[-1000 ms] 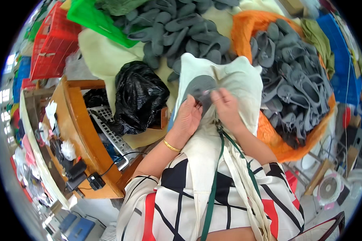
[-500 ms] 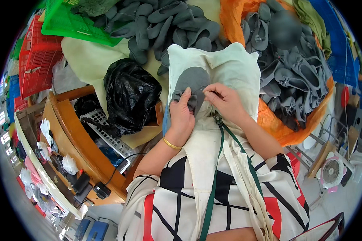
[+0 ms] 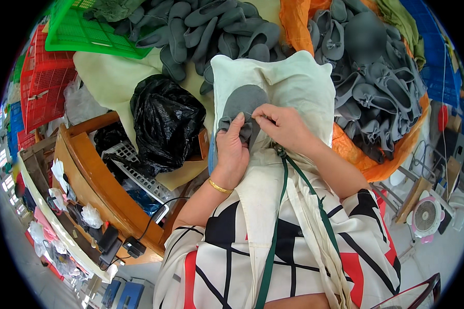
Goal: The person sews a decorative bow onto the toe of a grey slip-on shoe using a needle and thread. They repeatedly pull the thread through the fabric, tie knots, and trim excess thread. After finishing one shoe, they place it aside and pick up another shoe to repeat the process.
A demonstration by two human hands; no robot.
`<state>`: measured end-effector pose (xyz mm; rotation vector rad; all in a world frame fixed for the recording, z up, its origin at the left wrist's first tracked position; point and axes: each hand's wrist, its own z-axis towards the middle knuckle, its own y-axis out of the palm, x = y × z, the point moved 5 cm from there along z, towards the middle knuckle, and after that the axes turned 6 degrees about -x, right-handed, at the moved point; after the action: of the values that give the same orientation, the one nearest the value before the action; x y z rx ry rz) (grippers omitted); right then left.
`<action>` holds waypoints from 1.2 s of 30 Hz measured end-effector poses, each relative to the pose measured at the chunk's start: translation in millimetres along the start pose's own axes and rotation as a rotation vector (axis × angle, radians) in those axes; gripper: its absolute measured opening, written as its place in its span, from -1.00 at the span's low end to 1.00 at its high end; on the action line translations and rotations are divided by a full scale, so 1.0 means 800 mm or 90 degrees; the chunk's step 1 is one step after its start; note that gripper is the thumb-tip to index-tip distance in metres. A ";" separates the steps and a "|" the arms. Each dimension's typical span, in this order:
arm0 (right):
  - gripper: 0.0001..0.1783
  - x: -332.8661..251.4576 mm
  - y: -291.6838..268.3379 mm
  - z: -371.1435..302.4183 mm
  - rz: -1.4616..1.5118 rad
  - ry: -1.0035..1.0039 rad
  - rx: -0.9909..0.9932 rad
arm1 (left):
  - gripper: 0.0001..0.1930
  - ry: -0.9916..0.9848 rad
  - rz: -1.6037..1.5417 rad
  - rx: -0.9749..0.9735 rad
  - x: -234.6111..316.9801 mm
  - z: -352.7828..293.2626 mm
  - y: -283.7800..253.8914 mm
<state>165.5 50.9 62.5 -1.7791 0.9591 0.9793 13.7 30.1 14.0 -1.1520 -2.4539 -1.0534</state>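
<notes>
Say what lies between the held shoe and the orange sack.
The white cushion lies between the grey shoe and orange sack in the head view, with the right hand lower down.

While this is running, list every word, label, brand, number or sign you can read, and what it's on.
There is no readable text in view.
Gray shoe in the left hand: no marking visible.
Black bag and green crate: no lettering I can make out.
White paper at the desk: any writing is too small to read.
Fan: any label is too small to read.
</notes>
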 end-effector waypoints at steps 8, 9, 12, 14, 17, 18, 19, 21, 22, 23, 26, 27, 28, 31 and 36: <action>-0.80 0.001 -0.002 0.000 0.008 0.008 -0.021 | -0.72 -0.002 0.019 -0.004 -0.002 0.001 -0.003; -0.79 0.001 -0.002 0.001 0.004 0.009 -0.022 | -0.72 -0.002 0.018 -0.009 -0.002 0.001 -0.003; -0.80 0.001 -0.002 0.001 -0.003 -0.001 -0.018 | -0.73 0.001 0.016 -0.017 -0.001 0.000 0.000; -0.79 0.002 -0.002 0.002 -0.005 0.002 -0.022 | -0.74 0.002 0.015 -0.015 0.000 -0.002 0.003; -0.80 0.006 0.000 0.002 0.005 -0.002 -0.024 | -0.76 0.002 0.016 -0.015 0.001 -0.005 0.005; -0.81 0.008 0.000 0.002 0.011 -0.004 -0.023 | -0.77 0.001 0.018 -0.023 -0.001 -0.004 0.003; -0.82 0.009 0.000 0.002 0.016 0.004 -0.030 | -0.78 0.000 0.020 -0.031 -0.002 -0.003 0.002; -0.83 0.008 -0.001 0.001 0.026 0.019 -0.047 | -0.78 0.004 0.035 -0.041 -0.005 -0.003 -0.003; -0.84 0.005 -0.002 0.001 0.027 0.024 -0.055 | -0.78 0.008 0.043 -0.045 -0.006 -0.005 -0.005; -0.85 0.001 -0.002 0.001 0.029 0.029 -0.063 | -0.78 0.033 0.061 -0.064 -0.004 -0.008 -0.003; -0.87 -0.002 0.003 0.000 0.022 0.042 -0.077 | -0.75 0.084 0.101 -0.104 -0.003 -0.014 0.000; -0.87 -0.002 0.003 0.000 0.018 0.044 -0.080 | -0.74 0.091 0.105 -0.104 -0.003 -0.013 -0.001; -0.87 0.001 0.004 -0.001 0.031 0.022 -0.064 | -0.73 0.097 0.109 -0.105 -0.002 -0.012 -0.001; -0.87 0.011 0.010 -0.008 0.064 -0.024 -0.030 | -0.74 0.060 0.062 -0.090 0.004 -0.013 0.002; -0.87 0.013 0.012 -0.012 0.052 -0.043 -0.011 | -0.73 0.018 0.058 -0.096 0.004 -0.005 -0.003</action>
<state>163.2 36.8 53.6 -1.7217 0.9887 1.0957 9.1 28.4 17.0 -1.2713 -2.3103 -1.2368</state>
